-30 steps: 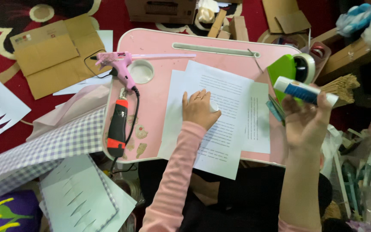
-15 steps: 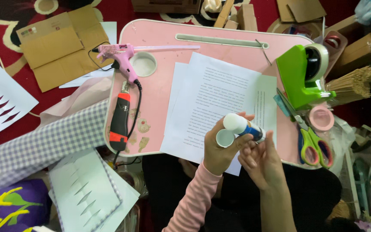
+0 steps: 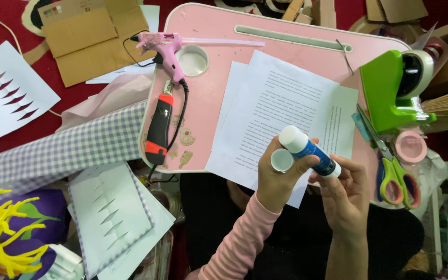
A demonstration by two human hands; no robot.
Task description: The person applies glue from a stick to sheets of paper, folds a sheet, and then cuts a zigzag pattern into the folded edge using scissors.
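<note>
Above the near edge of the pink lap desk, the two hands are working close together on a glue stick. The left hand is closing around its white upper end and pinching the loose white cap between thumb and fingers; the right hand is gripping the blue-labelled lower end from below. The stick is lying tilted, its white end pointing up and left, over the printed sheets spread on the desk.

As a judgement: the small cap is sitting only lightly in the fingertips and could be slipping out and rolling off the desk into the clutter below. With the tip uncapped over the printed sheets, a dip of the hands could be smearing glue on them. The scissors with green handles are lying just right of the right hand, where a sideways elbow move could be knocking them off the edge.

Farther out, a green tape dispenser is standing at the desk's right side, with a pink round tape roll just below it. At the left side a pink hot glue gun and a black and red handled tool are lying. On the floor, flattened brown cardboard is bearing a small label with coloured squares at its top corner.
</note>
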